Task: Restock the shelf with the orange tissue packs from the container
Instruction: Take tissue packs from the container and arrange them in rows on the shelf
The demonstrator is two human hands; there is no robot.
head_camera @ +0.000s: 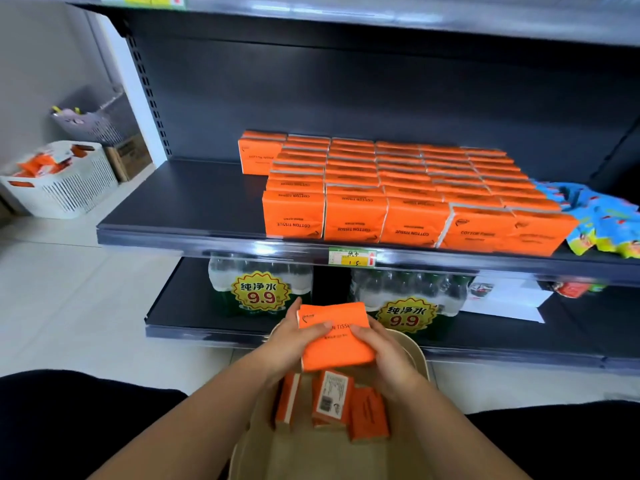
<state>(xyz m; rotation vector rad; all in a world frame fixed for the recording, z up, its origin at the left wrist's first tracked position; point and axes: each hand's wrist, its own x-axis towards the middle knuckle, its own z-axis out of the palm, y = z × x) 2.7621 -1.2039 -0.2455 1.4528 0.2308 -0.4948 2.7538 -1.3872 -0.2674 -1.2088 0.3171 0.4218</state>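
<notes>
Both hands hold one orange tissue pack (334, 337) above the beige container (420, 362). My left hand (294, 336) grips its left edge, thumb on top. My right hand (384, 351) grips its right edge. Three more orange packs (332, 401) stand in the container below. On the dark shelf (180, 202) above, several rows of orange tissue packs (398, 188) fill the middle and right; the shelf's left part is bare.
Blue snack packets (602, 220) lie right of the orange rows. Bottled water packs (259, 289) with 9.9 price stickers sit on the lower shelf. A white basket (65, 188) holding orange items stands on the floor at far left. A price tag (351, 257) hangs on the shelf edge.
</notes>
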